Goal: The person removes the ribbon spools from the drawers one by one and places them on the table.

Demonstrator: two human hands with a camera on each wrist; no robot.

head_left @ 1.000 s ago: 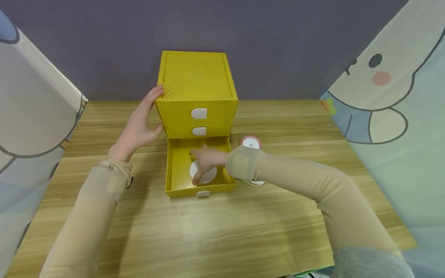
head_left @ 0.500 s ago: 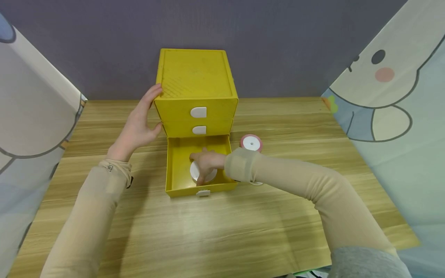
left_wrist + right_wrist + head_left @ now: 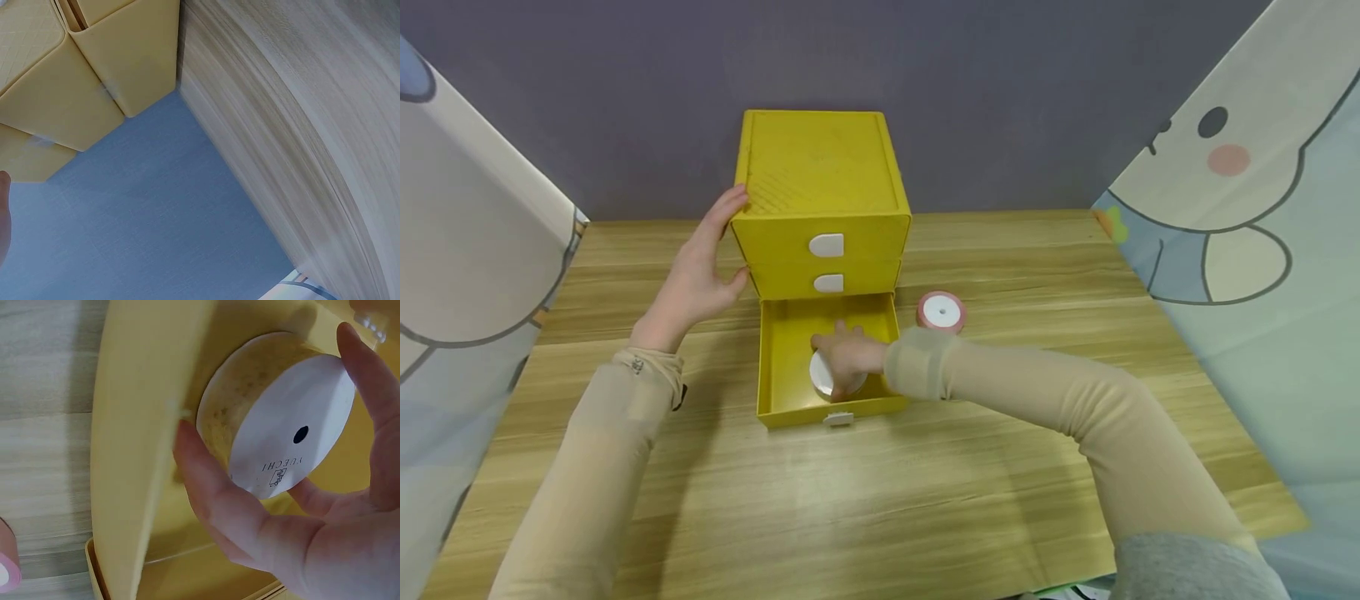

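Observation:
In the head view a yellow drawer cabinet [image 3: 823, 162] stands against the back wall. Its bottom drawer [image 3: 784, 358] is pulled out. My left hand [image 3: 691, 279] rests against the cabinet's left side, fingers along the top edge and thumb spread lower at the front corner. Inside the drawer my right hand [image 3: 848, 352] holds a spool of yellow ribbon [image 3: 294, 425] with white flanges, thumb on one side and fingers on the other. The right wrist view shows its printed white face. Only a fingertip [image 3: 4, 215] of my left hand shows in the left wrist view.
A pink ribbon spool [image 3: 942, 311] lies on the wooden table [image 3: 880, 508], right of the drawer. Two upper drawers with white tabs [image 3: 827, 245] are closed. A grey wall [image 3: 1000, 108] stands behind, with patterned cloth [image 3: 1262, 292] at the sides.
My right hand has lowered over the yellow ribbon spool, and its fingers have closed in around it. My left hand stays against the cabinet. A white thing beyond the right wrist is now hidden.

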